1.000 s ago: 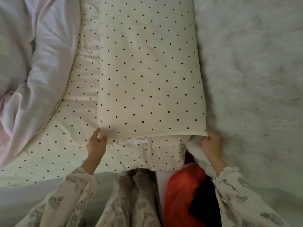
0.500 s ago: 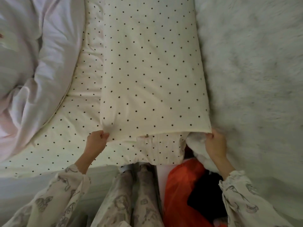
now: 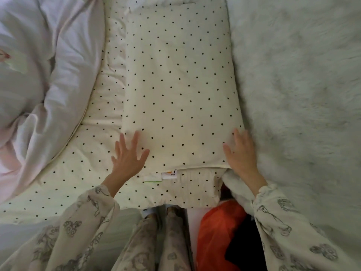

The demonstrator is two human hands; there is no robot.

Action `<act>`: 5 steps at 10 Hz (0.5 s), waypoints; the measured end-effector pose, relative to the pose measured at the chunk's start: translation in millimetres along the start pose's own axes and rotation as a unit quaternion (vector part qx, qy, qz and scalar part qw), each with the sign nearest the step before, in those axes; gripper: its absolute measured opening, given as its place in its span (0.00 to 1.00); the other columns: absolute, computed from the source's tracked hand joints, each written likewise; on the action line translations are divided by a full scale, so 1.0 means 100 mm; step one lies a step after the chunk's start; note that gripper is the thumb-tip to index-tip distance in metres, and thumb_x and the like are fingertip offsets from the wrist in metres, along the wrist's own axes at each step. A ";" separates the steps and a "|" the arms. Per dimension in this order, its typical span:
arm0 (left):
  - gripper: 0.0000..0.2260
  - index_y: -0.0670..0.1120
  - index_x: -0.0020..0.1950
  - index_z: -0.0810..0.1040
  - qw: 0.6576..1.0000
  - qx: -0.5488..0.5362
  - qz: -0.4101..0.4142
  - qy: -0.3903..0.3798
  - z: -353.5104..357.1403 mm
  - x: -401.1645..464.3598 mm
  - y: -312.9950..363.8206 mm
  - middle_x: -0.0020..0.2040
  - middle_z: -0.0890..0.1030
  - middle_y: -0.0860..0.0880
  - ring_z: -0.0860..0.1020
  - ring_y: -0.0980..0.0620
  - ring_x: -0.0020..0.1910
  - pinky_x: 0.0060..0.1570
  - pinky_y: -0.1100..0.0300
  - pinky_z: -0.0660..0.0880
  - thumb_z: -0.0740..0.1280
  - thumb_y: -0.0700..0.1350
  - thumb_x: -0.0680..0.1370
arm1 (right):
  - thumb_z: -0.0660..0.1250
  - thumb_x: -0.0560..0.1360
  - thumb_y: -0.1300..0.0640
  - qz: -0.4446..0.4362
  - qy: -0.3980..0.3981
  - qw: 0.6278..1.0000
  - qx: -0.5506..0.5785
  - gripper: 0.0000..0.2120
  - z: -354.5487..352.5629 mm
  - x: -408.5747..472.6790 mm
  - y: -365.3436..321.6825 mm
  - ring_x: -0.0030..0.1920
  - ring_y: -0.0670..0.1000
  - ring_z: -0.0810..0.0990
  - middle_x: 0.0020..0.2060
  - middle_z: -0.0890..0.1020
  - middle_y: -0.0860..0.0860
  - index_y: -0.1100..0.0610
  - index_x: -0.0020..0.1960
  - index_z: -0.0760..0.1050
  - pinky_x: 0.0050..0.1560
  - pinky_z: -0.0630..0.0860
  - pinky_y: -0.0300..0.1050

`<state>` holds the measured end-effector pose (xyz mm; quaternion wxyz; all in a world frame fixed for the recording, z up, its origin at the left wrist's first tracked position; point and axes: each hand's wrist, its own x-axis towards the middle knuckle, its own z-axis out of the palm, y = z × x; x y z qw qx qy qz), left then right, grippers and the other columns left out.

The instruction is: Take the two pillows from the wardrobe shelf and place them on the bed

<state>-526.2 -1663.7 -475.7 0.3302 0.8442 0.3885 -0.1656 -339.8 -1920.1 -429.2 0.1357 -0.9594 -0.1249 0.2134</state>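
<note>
Neither hand grips anything: the left hand (image 3: 129, 155) lies flat with fingers spread on the near left corner of the dotted pillow (image 3: 179, 90), and the right hand (image 3: 241, 153) rests open-palmed on its near right corner, likely pressing it flat and square. The pillow lies on the bed (image 3: 78, 173), lengthwise away from the person, its labels (image 3: 169, 174) at the near edge. A matching dotted layer shows beneath and to its left; whether that is the other pillow or bedding I cannot tell. A rumpled white duvet (image 3: 48, 65) lies at left, a furry blanket (image 3: 302, 85) at right.
</note>
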 end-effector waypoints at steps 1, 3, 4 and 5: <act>0.30 0.64 0.73 0.39 0.984 0.142 0.106 0.006 0.06 0.16 0.13 0.76 0.33 0.48 0.36 0.42 0.74 0.68 0.32 0.47 0.51 0.65 0.76 | 0.58 0.76 0.41 -0.097 -0.007 0.985 -0.140 0.34 0.10 0.15 -0.10 0.75 0.61 0.44 0.76 0.45 0.56 0.48 0.75 0.47 0.70 0.53 0.65; 0.32 0.64 0.67 0.27 0.977 0.194 0.083 0.004 0.26 0.29 0.23 0.75 0.31 0.48 0.35 0.40 0.74 0.66 0.31 0.49 0.46 0.68 0.74 | 0.55 0.74 0.36 -0.076 -0.088 0.970 -0.211 0.39 0.37 0.28 -0.15 0.73 0.61 0.32 0.74 0.32 0.53 0.45 0.74 0.36 0.67 0.47 0.73; 0.31 0.65 0.65 0.25 0.977 0.200 0.079 0.005 0.27 0.30 0.21 0.75 0.31 0.49 0.35 0.41 0.74 0.65 0.32 0.52 0.45 0.69 0.74 | 0.54 0.76 0.38 -0.069 -0.112 0.970 -0.203 0.37 0.30 0.28 -0.19 0.73 0.60 0.31 0.74 0.31 0.52 0.45 0.75 0.36 0.68 0.45 0.72; 0.31 0.65 0.65 0.25 0.977 0.201 0.069 -0.006 0.26 0.27 0.26 0.75 0.30 0.49 0.35 0.41 0.74 0.64 0.32 0.54 0.45 0.68 0.74 | 0.55 0.78 0.43 -0.033 -0.116 0.991 -0.055 0.30 0.02 0.27 -0.33 0.74 0.56 0.33 0.76 0.38 0.50 0.48 0.75 0.50 0.72 0.44 0.63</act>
